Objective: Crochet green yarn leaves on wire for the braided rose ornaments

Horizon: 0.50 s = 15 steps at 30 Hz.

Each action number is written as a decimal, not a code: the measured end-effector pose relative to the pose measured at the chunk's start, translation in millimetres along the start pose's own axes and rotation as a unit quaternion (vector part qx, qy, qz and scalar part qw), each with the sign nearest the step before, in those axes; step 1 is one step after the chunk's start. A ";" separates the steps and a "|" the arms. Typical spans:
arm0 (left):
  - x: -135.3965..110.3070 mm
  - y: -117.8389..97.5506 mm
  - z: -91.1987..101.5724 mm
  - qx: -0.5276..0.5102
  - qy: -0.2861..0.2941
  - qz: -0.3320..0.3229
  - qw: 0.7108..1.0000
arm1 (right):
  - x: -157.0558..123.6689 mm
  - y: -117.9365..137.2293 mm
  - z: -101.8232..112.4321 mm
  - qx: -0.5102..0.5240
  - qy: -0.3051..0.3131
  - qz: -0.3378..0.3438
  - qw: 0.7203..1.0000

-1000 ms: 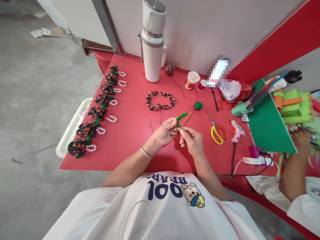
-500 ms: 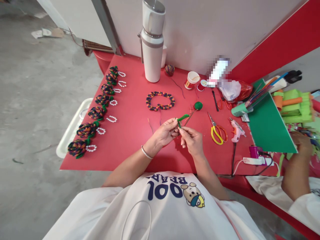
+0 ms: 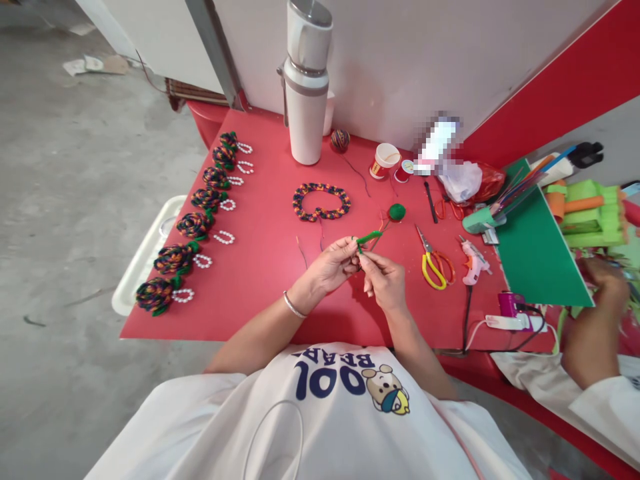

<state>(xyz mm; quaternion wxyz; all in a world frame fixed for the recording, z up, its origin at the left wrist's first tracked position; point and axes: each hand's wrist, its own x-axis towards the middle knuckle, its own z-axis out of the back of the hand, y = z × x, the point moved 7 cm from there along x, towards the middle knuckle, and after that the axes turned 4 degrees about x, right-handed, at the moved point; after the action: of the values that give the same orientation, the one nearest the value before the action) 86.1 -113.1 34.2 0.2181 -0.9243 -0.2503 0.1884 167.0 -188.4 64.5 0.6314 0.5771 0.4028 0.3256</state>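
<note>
My left hand (image 3: pixel 330 268) is closed, thumb and fingers pinching green yarn (image 3: pixel 359 248) above the table's front half. From the pinch a slim, bright green piece (image 3: pixel 370 237) points up and right; I cannot tell whether it is a tool handle or a strip. My right hand (image 3: pixel 385 281) meets the left at the fingertips, also pinching the yarn. A strand runs towards a green yarn ball (image 3: pixel 397 212) just beyond. Behind the hands lies a multicoloured braided yarn loop (image 3: pixel 321 202). The small work between the fingertips is partly hidden.
Yarn flowers (image 3: pixel 194 225) with bead loops (image 3: pixel 224 237) line the table's left side. A white flask (image 3: pixel 306 113) stands at the back. Yellow-handled scissors (image 3: pixel 431 263), a pink glue gun (image 3: pixel 475 261) and a power strip (image 3: pixel 515 323) lie right. Another person's arm (image 3: pixel 593 333) is far right.
The bright green piece has shifted slightly right and down at my fingertips. Both hands keep their pinch in nearly the same place. The other person's arm has moved a little.
</note>
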 end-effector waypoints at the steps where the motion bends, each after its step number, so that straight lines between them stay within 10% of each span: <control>1: 0.0 0.5 0.0 -0.001 0.000 0.002 1.000 | 0.3 0.1 0.5 -0.001 -0.005 0.000 1.000; 15: -1.4 0.2 -4.4 0.001 0.003 0.002 1.000 | 2.5 -1.8 1.9 0.005 -0.019 0.005 1.000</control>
<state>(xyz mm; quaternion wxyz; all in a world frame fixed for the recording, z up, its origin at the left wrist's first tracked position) 87.0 -115.4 38.1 0.2191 -0.9251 -0.2480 0.1862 169.8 -187.3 62.5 0.6344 0.5886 0.3893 0.3155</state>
